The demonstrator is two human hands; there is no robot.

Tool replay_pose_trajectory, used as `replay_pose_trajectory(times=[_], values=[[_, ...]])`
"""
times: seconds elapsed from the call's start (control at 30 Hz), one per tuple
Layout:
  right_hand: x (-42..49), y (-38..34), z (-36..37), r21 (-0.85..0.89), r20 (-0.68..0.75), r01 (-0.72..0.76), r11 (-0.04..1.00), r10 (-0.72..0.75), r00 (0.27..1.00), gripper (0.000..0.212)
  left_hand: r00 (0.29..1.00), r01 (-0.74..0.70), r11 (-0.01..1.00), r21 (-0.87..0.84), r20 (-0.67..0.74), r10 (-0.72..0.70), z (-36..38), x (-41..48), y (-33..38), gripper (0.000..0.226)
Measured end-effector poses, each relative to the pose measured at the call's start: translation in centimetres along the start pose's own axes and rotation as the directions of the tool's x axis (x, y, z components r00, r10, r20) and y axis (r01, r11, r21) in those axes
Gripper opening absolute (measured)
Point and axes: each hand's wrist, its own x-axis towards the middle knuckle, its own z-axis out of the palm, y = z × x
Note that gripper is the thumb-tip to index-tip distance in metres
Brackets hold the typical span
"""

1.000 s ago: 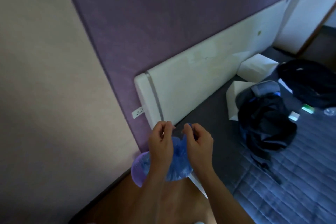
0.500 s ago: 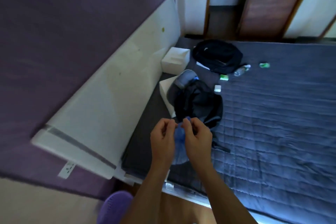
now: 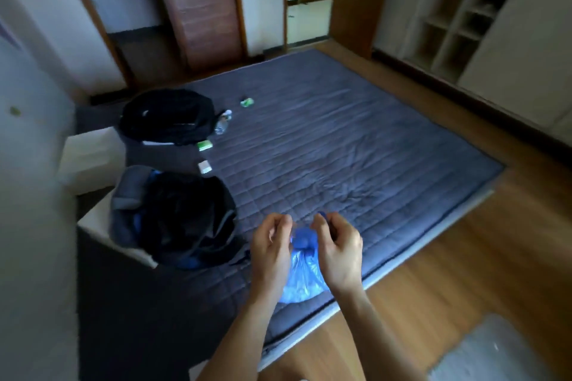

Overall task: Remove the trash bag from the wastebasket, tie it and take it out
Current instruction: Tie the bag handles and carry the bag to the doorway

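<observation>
A small translucent blue trash bag (image 3: 301, 275) hangs between my two hands over the near edge of the bed. My left hand (image 3: 270, 249) pinches one gathered end of the bag's top. My right hand (image 3: 339, 252) pinches the other end, with a blue tip poking above its fingers. The bag's neck is bunched into a knot-like lump between the thumbs. The wastebasket is out of view.
A bed with a grey-blue quilted cover (image 3: 340, 145) fills the middle. Two dark bags (image 3: 173, 216) (image 3: 168, 116), white boxes (image 3: 89, 158) and small items lie on its left part. Wooden floor (image 3: 464, 272) runs on the right, a pale rug (image 3: 495, 349) at lower right, a doorway (image 3: 309, 18) beyond.
My view has swung right from the purple wall and headboard to the whole bed and the room's door. Both hands stay pinched on the bag's top, held in front of me.
</observation>
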Motion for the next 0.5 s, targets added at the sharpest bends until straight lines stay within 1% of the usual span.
replay_pose_trajectory(times=[0.13, 0.23, 0.37, 0.43, 0.5], values=[[-1.2, 1.1, -3.2, -0.003, -0.198, -0.099, 0.995, 0.096, 0.976, 0.044, 0.978, 0.052, 0.999, 0.009, 0.204, -0.053, 2.3, -0.2, -0.7, 0.027], [-2.6, 1.6, -5.7, -0.013, -0.318, -0.143, 0.99, 0.131, 0.939, 0.037, 0.943, 0.072, 0.997, 0.012, 0.324, -0.072, 4.0, -1.1, -1.2, 0.026], [-5.0, 2.8, -8.9, 0.004, -0.417, -0.218, 0.976, 0.199, 0.887, 0.035, 0.866, 0.076, 0.997, 0.02, 0.494, -0.076, 5.9, -3.7, -1.7, 0.027], [-6.1, 3.4, -10.0, 0.033, -0.457, -0.247, 0.968, 0.234, 0.858, 0.042, 0.819, 0.063, 0.997, 0.033, 0.569, -0.07, 6.4, -5.0, -1.7, 0.028], [-6.9, 3.8, -10.9, 0.043, -0.507, -0.262, 0.964, 0.247, 0.826, 0.042, 0.784, 0.067, 0.996, 0.064, 0.614, -0.092, 7.0, -5.8, -2.0, 0.028]])
